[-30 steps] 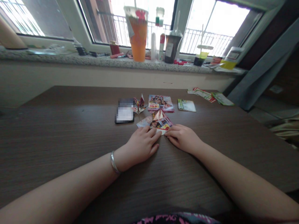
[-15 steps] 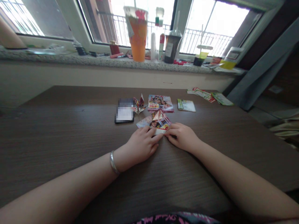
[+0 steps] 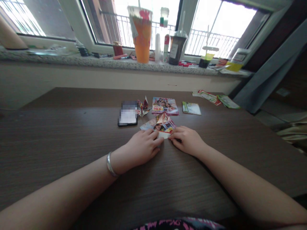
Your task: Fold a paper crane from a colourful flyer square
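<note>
A folded colourful printed paper (image 3: pixel 163 125) lies on the table between my hands, with a pointed peak at its far side and a pale strip along its near edge. My left hand (image 3: pixel 145 145) rests on the left part of that near edge, fingers stretched out and somewhat apart. At the right corner, my right hand (image 3: pixel 188 139) pinches the paper between thumb and fingers; the fingertips partly cover it. Just beyond stands a folded paper figure (image 3: pixel 143 108), beside a dark device with a blurred screen (image 3: pixel 128 114).
Behind the folded paper lies a stack of printed leaflets (image 3: pixel 165 105). A small stack of cards (image 3: pixel 191 108) is to its right, with several more printed slips (image 3: pixel 209 97) farther back. Cups, including a tall orange one (image 3: pixel 142 38), and bottles line the windowsill (image 3: pixel 100 63).
My left hand has slid a little to the left along the near edge, baring more of the pale strip. The right hand stays at its corner.
</note>
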The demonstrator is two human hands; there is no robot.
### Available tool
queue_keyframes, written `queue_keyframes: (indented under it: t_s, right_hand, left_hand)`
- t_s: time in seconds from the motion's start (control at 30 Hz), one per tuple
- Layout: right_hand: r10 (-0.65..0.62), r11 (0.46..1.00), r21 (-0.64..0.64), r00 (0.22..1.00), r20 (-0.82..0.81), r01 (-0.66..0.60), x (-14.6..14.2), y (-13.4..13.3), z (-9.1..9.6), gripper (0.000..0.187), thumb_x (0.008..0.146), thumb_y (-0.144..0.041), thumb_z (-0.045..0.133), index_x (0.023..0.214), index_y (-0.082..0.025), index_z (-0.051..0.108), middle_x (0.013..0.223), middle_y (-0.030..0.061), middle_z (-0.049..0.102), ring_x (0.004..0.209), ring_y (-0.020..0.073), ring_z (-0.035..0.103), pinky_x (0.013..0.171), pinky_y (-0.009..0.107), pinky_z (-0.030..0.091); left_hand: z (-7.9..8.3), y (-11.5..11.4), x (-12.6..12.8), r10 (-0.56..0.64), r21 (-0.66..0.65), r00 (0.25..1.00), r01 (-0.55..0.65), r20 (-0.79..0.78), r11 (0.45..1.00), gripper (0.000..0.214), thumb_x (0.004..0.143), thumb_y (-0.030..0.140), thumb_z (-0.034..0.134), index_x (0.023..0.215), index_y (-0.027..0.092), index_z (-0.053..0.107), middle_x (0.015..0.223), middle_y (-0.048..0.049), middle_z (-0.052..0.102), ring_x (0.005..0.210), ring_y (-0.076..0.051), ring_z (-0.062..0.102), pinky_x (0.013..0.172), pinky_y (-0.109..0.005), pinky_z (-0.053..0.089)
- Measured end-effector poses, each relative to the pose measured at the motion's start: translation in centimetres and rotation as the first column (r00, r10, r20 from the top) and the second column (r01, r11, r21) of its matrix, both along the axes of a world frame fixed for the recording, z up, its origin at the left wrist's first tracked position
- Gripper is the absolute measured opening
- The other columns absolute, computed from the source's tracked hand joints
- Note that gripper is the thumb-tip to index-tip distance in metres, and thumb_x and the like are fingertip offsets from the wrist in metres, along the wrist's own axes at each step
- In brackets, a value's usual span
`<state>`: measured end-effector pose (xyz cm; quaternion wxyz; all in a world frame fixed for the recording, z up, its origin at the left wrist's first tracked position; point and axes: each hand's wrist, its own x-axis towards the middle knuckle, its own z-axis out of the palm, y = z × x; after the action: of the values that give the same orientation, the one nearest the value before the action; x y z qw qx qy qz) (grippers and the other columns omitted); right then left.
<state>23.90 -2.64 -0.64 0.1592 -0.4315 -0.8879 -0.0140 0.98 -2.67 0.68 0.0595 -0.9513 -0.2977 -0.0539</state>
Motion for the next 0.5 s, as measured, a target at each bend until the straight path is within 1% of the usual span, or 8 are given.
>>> queue_keyframes:
  t_s: [0.1, 0.23, 0.33, 0.37, 0.5]
  right_hand:
    - [0.001, 1.0, -0.001, 1.0, 0.001, -0.001, 0.1, 0.0, 0.0, 0.019, 0.089, -0.025, 0.052, 0.089, -0.023, 0.071, 0.095, 0.0035, 0.069, 0.091, 0.0186, 0.061, 0.082, 0.031, 0.047]
    - [0.004, 1.0, -0.007, 1.0, 0.001, -0.004, 0.2, 0.0, 0.0, 0.019, 0.089, -0.025, 0.052, 0.089, -0.023, 0.071, 0.095, 0.0041, 0.069, 0.092, 0.0185, 0.061, 0.082, 0.031, 0.047]
    - [-0.003, 1.0, -0.011, 1.0, 0.007, 0.003, 0.3, 0.0, 0.0, 0.019, 0.089, -0.025, 0.053, 0.089, -0.024, 0.071, 0.095, 0.0041, 0.069, 0.091, 0.0182, 0.061, 0.081, 0.031, 0.047]
    - [-0.004, 1.0, -0.014, 1.0, 0.009, 0.004, 0.4, 0.0, 0.1, 0.019, 0.089, -0.025, 0.053, 0.089, -0.024, 0.071, 0.095, 0.004, 0.069, 0.091, 0.018, 0.061, 0.081, 0.03, 0.047]
    - [-0.008, 1.0, -0.021, 1.0, 0.012, 0.008, 0.5, -0.1, 0.1, 0.019, 0.089, -0.025, 0.053, 0.089, -0.024, 0.072, 0.095, 0.0037, 0.069, 0.091, 0.0179, 0.06, 0.08, 0.03, 0.047]
  left_hand:
    - [0.2, 0.0, -0.2, -0.006, -0.026, 1.0, 0.006, -0.006, 1.0, 0.026, 0.094, 0.031, 0.043, 0.11, 0.018, 0.058, 0.111, -0.0124, 0.06, 0.106, -0.026, 0.055, 0.092, -0.042, 0.046]
    - [0.4, 0.1, -0.6, -0.013, -0.067, 1.0, 0.014, 0.013, 0.998, 0.026, 0.092, 0.03, 0.047, 0.112, 0.018, 0.057, 0.113, -0.0123, 0.06, 0.109, -0.025, 0.055, 0.095, -0.04, 0.046]
    - [0.8, 0.2, -0.9, 0.001, -0.12, 1.0, -0.001, -0.006, 0.993, 0.029, 0.09, 0.028, 0.05, 0.116, 0.018, 0.057, 0.116, -0.0116, 0.06, 0.109, -0.024, 0.057, 0.095, -0.038, 0.046]
    - [0.9, 0.2, -1.0, 0.012, -0.134, 1.0, -0.014, -0.014, 0.991, 0.03, 0.09, 0.027, 0.05, 0.117, 0.018, 0.056, 0.116, -0.0114, 0.06, 0.109, -0.024, 0.057, 0.095, -0.038, 0.047]
    - [1.4, 0.4, -1.4, -0.004, -0.162, 0.999, -0.002, -0.039, 0.987, 0.033, 0.089, 0.023, 0.047, 0.121, 0.019, 0.056, 0.12, -0.0102, 0.06, 0.11, -0.024, 0.058, 0.095, -0.037, 0.047]
